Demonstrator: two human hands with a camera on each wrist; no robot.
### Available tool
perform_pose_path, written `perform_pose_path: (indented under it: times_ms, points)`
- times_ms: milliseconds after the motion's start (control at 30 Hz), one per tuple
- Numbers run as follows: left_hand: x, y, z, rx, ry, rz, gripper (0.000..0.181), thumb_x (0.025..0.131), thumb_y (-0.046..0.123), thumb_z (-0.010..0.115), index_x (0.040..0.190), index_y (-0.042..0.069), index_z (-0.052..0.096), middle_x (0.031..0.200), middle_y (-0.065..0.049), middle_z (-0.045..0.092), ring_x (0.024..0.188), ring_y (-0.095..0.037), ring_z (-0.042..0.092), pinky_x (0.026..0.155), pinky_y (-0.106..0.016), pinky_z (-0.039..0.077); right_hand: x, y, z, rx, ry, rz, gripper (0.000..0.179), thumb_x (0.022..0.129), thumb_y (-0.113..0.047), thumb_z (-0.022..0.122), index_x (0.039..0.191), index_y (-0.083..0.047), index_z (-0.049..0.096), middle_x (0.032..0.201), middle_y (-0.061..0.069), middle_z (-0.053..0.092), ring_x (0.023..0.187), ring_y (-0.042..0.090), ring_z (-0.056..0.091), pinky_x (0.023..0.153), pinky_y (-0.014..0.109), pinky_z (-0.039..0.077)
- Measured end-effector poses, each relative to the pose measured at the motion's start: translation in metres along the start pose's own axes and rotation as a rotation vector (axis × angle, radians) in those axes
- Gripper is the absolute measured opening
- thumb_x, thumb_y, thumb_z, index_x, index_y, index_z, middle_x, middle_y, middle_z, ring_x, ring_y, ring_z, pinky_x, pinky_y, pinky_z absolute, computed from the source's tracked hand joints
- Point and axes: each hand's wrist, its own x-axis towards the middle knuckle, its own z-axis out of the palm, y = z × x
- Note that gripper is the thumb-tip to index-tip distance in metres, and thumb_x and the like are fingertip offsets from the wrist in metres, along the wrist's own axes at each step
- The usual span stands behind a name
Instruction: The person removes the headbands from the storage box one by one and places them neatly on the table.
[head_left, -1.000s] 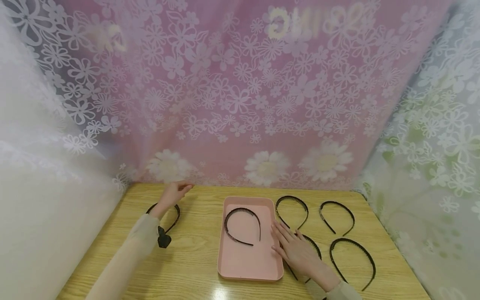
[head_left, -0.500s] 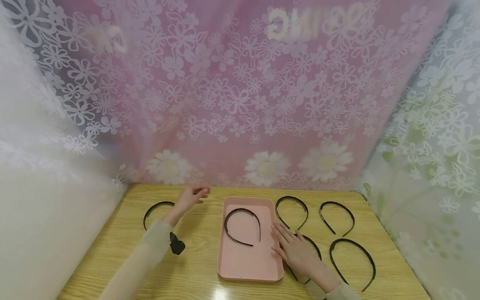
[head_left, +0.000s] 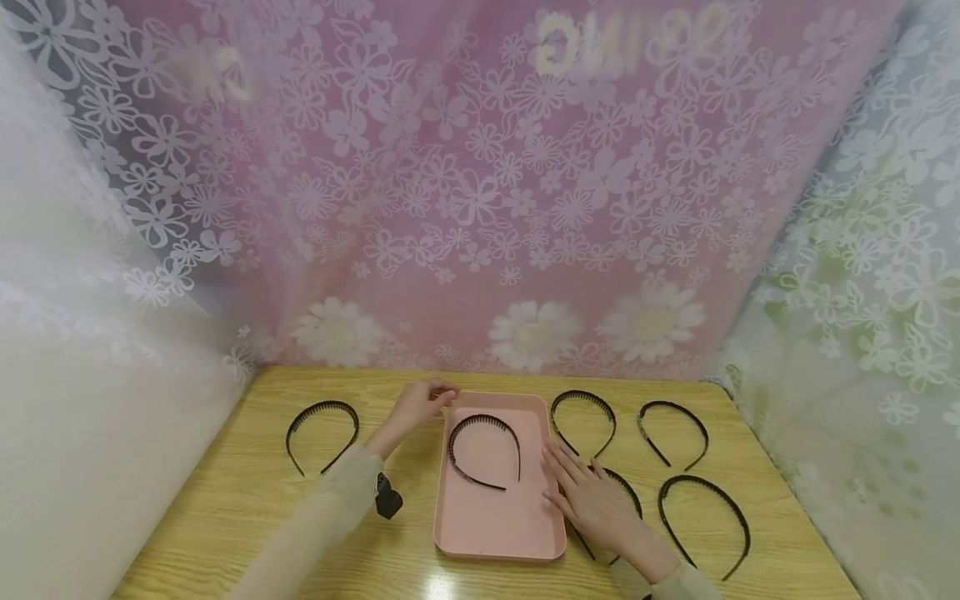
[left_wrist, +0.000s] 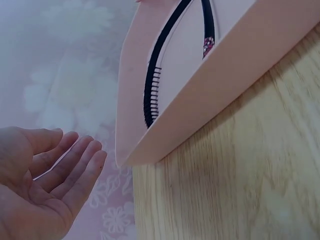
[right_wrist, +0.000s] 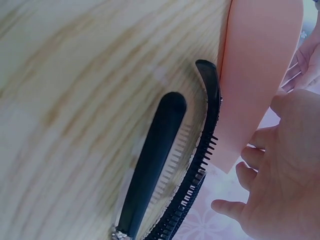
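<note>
A pink tray (head_left: 495, 532) lies on the wooden table with one black toothed headband (head_left: 480, 418) inside it. At the tray's far left corner is my left hand (head_left: 415, 408), its fingers loosely bent and nothing in them. In the left wrist view that hand (left_wrist: 55, 185) appears just off the tray's end, palm and fingers relaxed. My right hand (head_left: 597, 506) touches the tray's right rim with straight fingers. Below it a headband (head_left: 630, 490) is partly covered by the hand. In the right wrist view the right hand (right_wrist: 285, 155) is beside the tray's outer wall.
Another headband (head_left: 322, 405) lies alone on the left of the table (head_left: 390, 533). To the right of the tray are more headbands, one at the back (head_left: 583, 394), one far right (head_left: 675, 406) and one nearer the front (head_left: 707, 481). Flowered curtains surround the table.
My left hand has moved right, from over the left headband to the tray's far left corner, uncovering that headband. The right hand and the tray have stayed in place.
</note>
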Motion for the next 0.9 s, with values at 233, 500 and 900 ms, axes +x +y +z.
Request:
perform_pose_path:
  times_ms: [233,500,900]
  points:
    - [0.006,0.007,0.019,0.128,-0.051,0.056,0.026,0.104,0.012,0.059,0.123,0.000,0.070,0.114,-0.015,0.073,0.102,-0.032,0.070,0.082,-0.041,0.059,0.000,0.000,0.000,0.010,0.002,-0.003,0.065,0.106,-0.043,0.049,0.159,-0.008,0.033,0.164,0.011,0.030,0.151,0.032,0.030,0.112,0.068,0.031]
    - [0.013,0.013,0.038,0.210,-0.148,0.062,0.032,0.104,0.012,0.057,0.132,-0.002,0.064,0.126,-0.020,0.068,0.112,-0.035,0.067,0.088,-0.045,0.058,0.000,0.000,-0.001,0.004,0.006,-0.004,0.065,0.106,-0.043,0.049,0.159,-0.008,0.033,0.164,0.010,0.031,0.150,0.031,0.030,0.112,0.067,0.031]
    - [0.013,0.009,0.061,0.566,-0.228,0.115,0.029,0.101,0.004,0.061,0.128,-0.006,0.063,0.109,-0.021,0.071,0.096,-0.034,0.069,0.085,-0.042,0.058,-0.001,0.002,0.004,-0.017,0.078,-0.029,0.064,0.104,-0.042,0.054,0.155,-0.005,0.041,0.159,0.013,0.041,0.145,0.033,0.040,0.108,0.067,0.037]
